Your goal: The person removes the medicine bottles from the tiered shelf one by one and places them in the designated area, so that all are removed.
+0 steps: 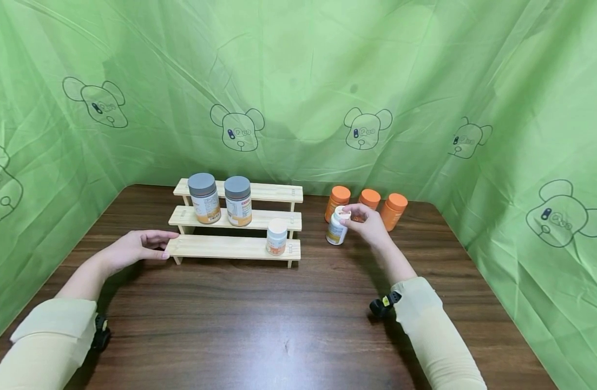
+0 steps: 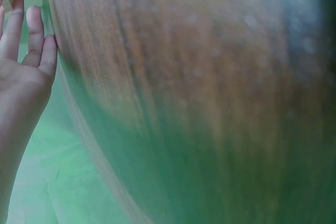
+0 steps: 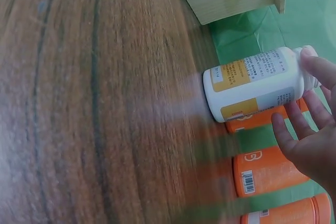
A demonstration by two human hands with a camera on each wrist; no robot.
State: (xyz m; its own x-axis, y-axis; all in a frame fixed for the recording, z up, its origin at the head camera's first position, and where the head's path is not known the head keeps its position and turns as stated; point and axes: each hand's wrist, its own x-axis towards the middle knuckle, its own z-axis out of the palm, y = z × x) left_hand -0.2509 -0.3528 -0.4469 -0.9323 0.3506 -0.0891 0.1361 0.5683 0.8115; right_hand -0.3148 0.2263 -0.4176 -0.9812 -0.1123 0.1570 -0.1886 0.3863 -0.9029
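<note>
My right hand (image 1: 370, 225) pinches the white cap of a white pill bottle (image 1: 336, 229) with a yellow and white label. In the right wrist view the thumb lies on the cap of that pill bottle (image 3: 257, 85). At the left end of a three-step wooden rack (image 1: 220, 247), my left hand (image 1: 132, 250) touches the lowest step with thumb and fingertips. A small white jar (image 1: 276, 237) stands near the right end of that step. Two grey-lidded jars (image 1: 204, 198) (image 1: 238, 200) stand on the middle step.
Just behind the right hand, orange bottles (image 1: 338, 201) (image 1: 370, 199) (image 1: 394, 211) stand in a row on the dark wooden table (image 1: 259, 319). A green curtain (image 1: 298, 81) with printed mouse heads hangs around the table's back and sides.
</note>
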